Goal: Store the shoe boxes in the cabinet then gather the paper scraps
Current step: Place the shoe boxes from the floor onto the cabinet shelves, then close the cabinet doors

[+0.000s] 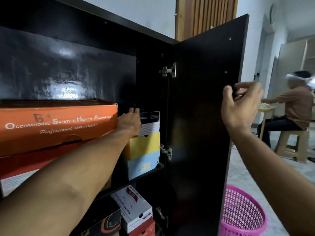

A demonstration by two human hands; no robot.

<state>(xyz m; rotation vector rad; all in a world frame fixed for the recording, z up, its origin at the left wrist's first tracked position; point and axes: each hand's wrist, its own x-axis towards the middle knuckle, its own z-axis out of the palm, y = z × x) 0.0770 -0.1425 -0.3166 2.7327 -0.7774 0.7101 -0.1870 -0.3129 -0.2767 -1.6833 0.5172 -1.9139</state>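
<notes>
Reaching into the dark wooden cabinet (85, 68), left hand (130, 122) lies flat-fingered against a black-and-white cardboard shoe box (150, 124) atop the yellow box (144, 144); right hand (241, 108) curls round the door edge (236, 95). Light, stiff cardboard probably; push at the end panel.

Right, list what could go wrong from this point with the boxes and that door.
1. The left hand reaches to the black-and-white box topping the yellow box and blue box; a hard push might tip that stack.
2. The right hand grips the cabinet door edge; swinging it shut now could catch the left arm.
3. The pink basket stands just beyond the door, so a wider swing may knock it.
</notes>
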